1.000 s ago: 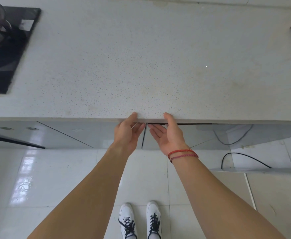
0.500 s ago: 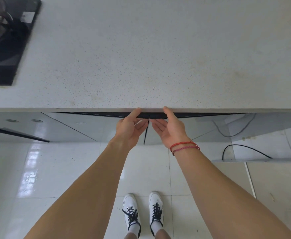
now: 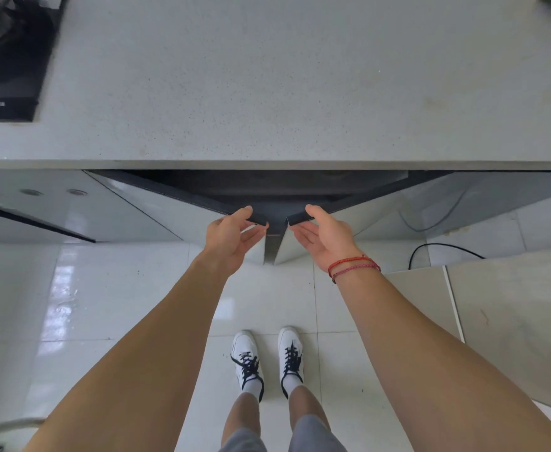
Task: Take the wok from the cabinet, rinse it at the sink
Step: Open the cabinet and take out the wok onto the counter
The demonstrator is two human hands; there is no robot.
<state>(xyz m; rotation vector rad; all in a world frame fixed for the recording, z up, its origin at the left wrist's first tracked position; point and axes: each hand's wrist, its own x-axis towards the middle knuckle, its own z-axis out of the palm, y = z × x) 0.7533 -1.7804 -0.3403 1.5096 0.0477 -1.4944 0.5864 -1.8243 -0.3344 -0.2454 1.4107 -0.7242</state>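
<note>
The two doors stand wider open than half a second ago, and my hands are further apart. My left hand [image 3: 231, 238] pinches the left door [image 3: 182, 216] at its top corner, and my right hand [image 3: 324, 238] pinches the right door [image 3: 365, 216]. Beyond my fingers the cabinet [image 3: 267, 187] is dark, and I cannot make out the wok.

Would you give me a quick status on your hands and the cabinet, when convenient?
Left hand pinches left glossy grey cabinet door at its top corner, right hand the right door. Both doors ajar. Wok not visible; dark interior.

Cabinet [image 3: 169, 220] — 2 drs ajar, interior dark, unclear.
</note>
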